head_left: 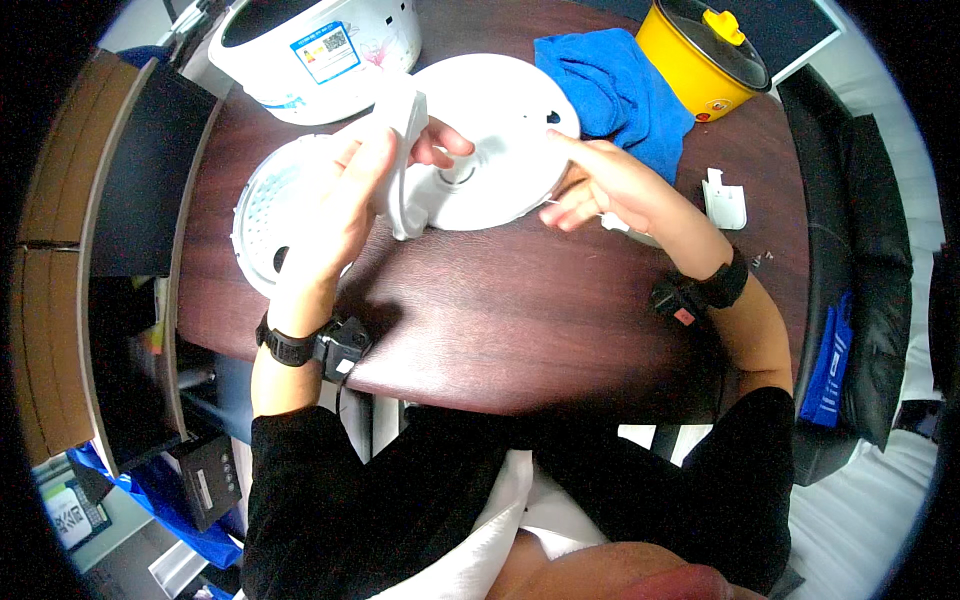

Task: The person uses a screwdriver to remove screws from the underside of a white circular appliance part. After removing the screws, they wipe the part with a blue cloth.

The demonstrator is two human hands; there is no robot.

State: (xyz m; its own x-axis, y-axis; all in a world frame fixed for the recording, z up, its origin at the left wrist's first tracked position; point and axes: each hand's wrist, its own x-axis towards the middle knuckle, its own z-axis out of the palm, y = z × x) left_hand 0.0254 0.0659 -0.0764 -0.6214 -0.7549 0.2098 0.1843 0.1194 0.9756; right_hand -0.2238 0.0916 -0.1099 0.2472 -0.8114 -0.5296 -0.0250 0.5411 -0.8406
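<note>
My left hand (pixel 345 200) is closed round a narrow white plastic piece (pixel 402 165) held upright, its thumb on the near side and fingertips showing past it. Right behind that piece is a large white round plastic cover (pixel 500 105) with a small dark hole near its right edge. My right hand (pixel 612 190) grips the cover's right rim, thumb on top and fingers curled underneath. Left of my left hand, and partly covered by it, a white perforated round plate (pixel 262 215) lies on the table.
A white rice-cooker-like housing (pixel 385 40) with a flower print stands at the back left. Behind the cover lies a blue cloth (pixel 625 95), beside a yellow pot (pixel 690 65) with a dark lid. A small white plastic part (pixel 724 202) and screws (pixel 762 260) lie on the brown table (pixel 480 320).
</note>
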